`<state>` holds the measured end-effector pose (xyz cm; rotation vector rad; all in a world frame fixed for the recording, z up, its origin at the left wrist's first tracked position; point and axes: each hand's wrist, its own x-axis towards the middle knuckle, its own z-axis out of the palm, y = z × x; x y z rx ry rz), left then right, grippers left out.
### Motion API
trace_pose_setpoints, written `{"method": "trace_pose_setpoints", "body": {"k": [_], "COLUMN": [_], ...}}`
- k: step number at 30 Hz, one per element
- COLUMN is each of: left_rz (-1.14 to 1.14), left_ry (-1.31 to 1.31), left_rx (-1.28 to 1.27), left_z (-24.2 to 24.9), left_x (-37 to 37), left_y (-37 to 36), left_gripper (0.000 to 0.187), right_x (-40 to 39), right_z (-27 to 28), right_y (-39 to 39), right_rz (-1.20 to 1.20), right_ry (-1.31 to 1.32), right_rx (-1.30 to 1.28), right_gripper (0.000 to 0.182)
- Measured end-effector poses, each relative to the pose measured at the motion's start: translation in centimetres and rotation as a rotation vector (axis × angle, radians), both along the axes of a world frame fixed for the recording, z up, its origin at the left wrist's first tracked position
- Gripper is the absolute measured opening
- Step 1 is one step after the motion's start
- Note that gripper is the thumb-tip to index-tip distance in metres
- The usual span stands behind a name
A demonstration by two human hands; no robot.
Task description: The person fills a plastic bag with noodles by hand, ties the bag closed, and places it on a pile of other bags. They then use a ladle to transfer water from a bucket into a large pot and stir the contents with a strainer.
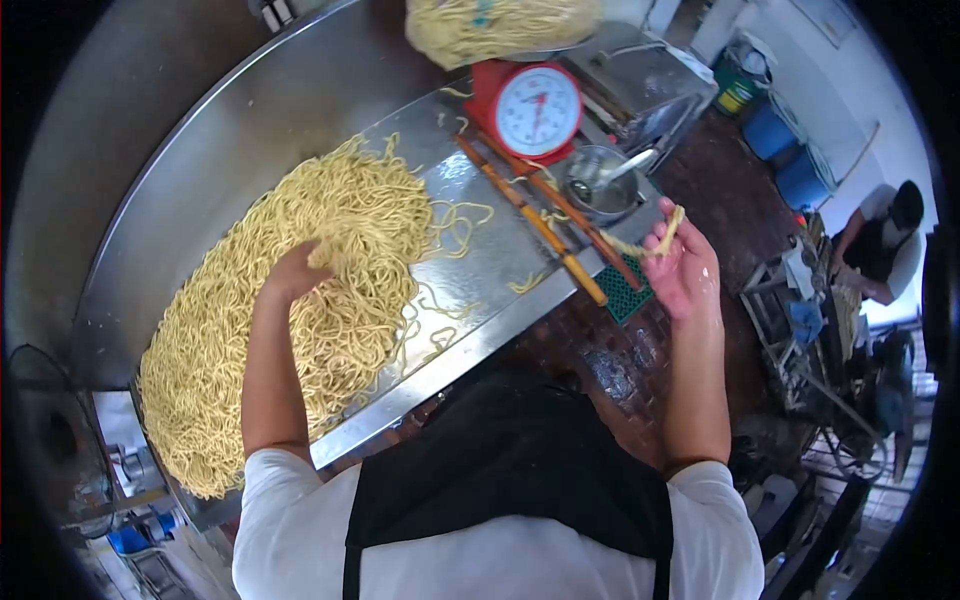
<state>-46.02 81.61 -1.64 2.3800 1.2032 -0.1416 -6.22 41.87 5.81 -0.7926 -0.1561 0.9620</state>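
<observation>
A long heap of yellow noodles [230, 370] covers much of the steel worktop. My left hand [298, 270] is at the heap's middle, its fingers curled about a bunch of noodles that looks blurred; the fingertips are partly hidden. Out past the worktop's front edge, my right hand [685, 265] is raised palm up. A few noodle strands [674, 228] lie across its bent fingers and hang off to the left. Wet spots show on that palm.
On the steel worktop [480, 325] lie two wooden sticks [530, 215] and stray noodles. Behind them stand a red dial scale [538, 110], a bag of noodles [495, 28] and a metal pot [600, 182] with a ladle. Another person [885, 240] stands at the far right.
</observation>
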Motion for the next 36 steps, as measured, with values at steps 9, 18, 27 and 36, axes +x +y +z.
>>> {"method": "trace_pose_setpoints", "body": {"k": [9, 18, 27, 36], "left_rz": [0.147, -0.279, -0.424, -0.125], "left_ry": [-0.364, -0.645, -0.595, -0.559], "left_rx": [-0.121, -0.191, -0.150, 0.050], "left_z": [0.1, 0.4, 3.8, 7.4], "left_x": [9.8, 26.1, 34.8, 27.1], "left_y": [-15.0, -25.8, -32.1, -34.7], "left_gripper": [0.065, 0.034, 0.035, 0.030], "right_x": [7.4, 8.1, 1.4, 13.8], "right_z": [-5.7, -14.7, -19.2, -28.7], "right_y": [-25.3, -46.9, -79.8, -70.7], "right_rz": [-0.412, -0.926, -1.150, -0.945], "right_ry": [-0.001, 0.099, -0.212, -0.599], "right_rx": [-0.260, -0.858, -1.861, -1.464], "right_gripper": [0.033, 0.029, 0.033, 0.039]}}
